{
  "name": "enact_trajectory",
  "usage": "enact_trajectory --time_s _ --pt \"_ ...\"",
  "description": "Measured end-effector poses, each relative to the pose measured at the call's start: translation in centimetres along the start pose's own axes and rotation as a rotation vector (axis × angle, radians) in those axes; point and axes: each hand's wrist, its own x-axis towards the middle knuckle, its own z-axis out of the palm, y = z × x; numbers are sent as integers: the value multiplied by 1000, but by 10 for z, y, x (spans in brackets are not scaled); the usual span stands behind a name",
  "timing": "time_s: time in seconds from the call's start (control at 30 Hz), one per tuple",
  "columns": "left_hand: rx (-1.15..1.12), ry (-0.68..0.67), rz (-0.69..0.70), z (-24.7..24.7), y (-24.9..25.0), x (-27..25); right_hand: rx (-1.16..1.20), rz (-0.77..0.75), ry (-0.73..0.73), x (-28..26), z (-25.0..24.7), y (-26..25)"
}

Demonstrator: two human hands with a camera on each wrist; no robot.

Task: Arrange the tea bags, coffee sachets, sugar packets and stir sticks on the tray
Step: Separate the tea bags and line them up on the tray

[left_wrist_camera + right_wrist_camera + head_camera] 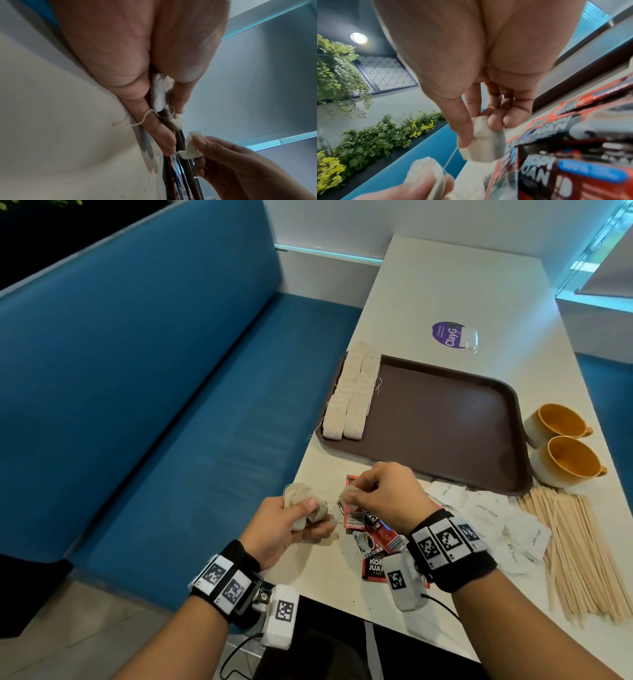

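While both hands pinch tea bags (305, 505), red sachets (373, 534) reading "KOPI JUAN", packets (486, 510) marked "white sugar".

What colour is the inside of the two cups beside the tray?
Orange inside, pale outside. The cups show best in the head view.

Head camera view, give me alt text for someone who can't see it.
Two hands separate tea bags above a table: the left hand grips a bunch of tea bags, the right hand pinches one tea bag. Beyond, a brown tray holds rows of tea bags.
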Motion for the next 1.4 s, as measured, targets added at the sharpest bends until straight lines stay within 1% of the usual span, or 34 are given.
enact_trajectory --time_s 0.17,0.3,0.4,0.47,0.53,0.6,0.67,0.7,0.77,0.8,0.87,0.93,1.0,1.07,1.27,1.33,1.4 --pt "-37 19 -20 -1 -1 1 31 -21 191 4 -21 5" --pt "-48 27 -31 0 1 0 269 -25 322 14 -42 6" --pt "-61 31 -39 1 3 -2 348 -82 434 31 -58 5" --pt "-80 40 -36 2 4 -2 371 -101 463 45 -64 6" --pt "-102 41 -33 2 4 -3 349 -96 452 59 -64 7" --pt "-119 30 -24 2 5 -3 266 -65 394 70 -59 7" --pt "-130 16 -25 2 6 -3 162 -28 277 79 -52 7" --pt "-134 8 -30 1 6 -2 147 -6 199 83 -48 7" --pt "-140 -5 -44 0 5 0 231 47 58 91 -41 7" --pt "-144 -11 -50 0 5 1 290 73 14 96 -38 8" --pt "-154 -17 -54 -1 5 2 341 133 -25 106 -34 11" --pt "-164 -22 -56 -1 4 2 324 201 -26 117 -30 15" --pt "-171 -29 -62 -1 4 2 287 235 17 127 -28 19" --pt "-174 -37 -66 -2 4 3 232 210 68 134 -29 19" --pt "-180 -53 -61 -4 2 4 125 74 192 138 -31 19" --pt "-184 -52 -57 -4 2 4 79 56 174 136 -28 19" --pt "-186 -46 -52 -4 0 5 7 49 95 132 -24 17"
